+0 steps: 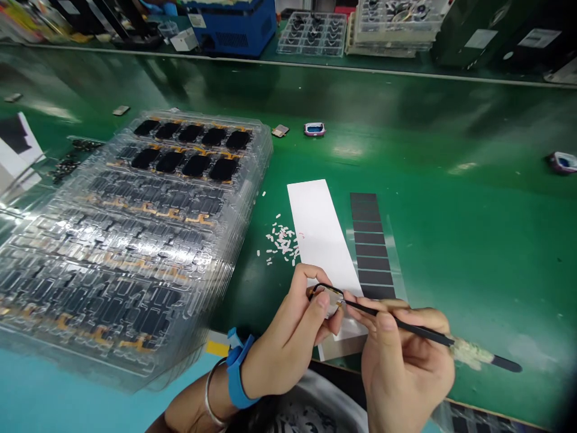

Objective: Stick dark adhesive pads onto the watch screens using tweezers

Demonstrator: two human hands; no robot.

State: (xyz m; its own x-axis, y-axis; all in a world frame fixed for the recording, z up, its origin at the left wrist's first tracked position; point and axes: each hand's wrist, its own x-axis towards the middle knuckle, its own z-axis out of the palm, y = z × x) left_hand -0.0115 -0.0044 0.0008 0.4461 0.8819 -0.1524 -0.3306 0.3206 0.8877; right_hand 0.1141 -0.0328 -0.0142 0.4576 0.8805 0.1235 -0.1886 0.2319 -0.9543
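1. While the head view looks down over the green bench (473, 240), I see both bare hands meeting at its near edge, with a small black-rimmed part (332, 302) between them.
2. That part is in the left hand (286, 340), whose grip pinches it between thumb and fingers, tilted, just above the lower end of a white paper strip (322, 231).
3. The right hand (408, 367) has its grip pressed around dark tweezers (417, 329), pen fashion; their tips reach the edge of the part, though I cannot tell whether they are closed on anything. Pale, fuzzy wrapping (471, 352) covers the tweezers toward their far end.
4. A blue wristband (238, 373) and a thin bangle (210, 391) circle the left wrist.
5. Just right of the paper lies a column of black rectangles (372, 248) on clear film; on its left, tiny white slips (283, 242) are scattered in a loose heap.
6. Farther left stands a tall stack of clear plastic trays (241, 240), square black panels (192, 133) filling most of the top tray's two far rows.
7. Beyond the paper sits a little blue-lined casing (314, 129), near a flat metallic piece (280, 130).
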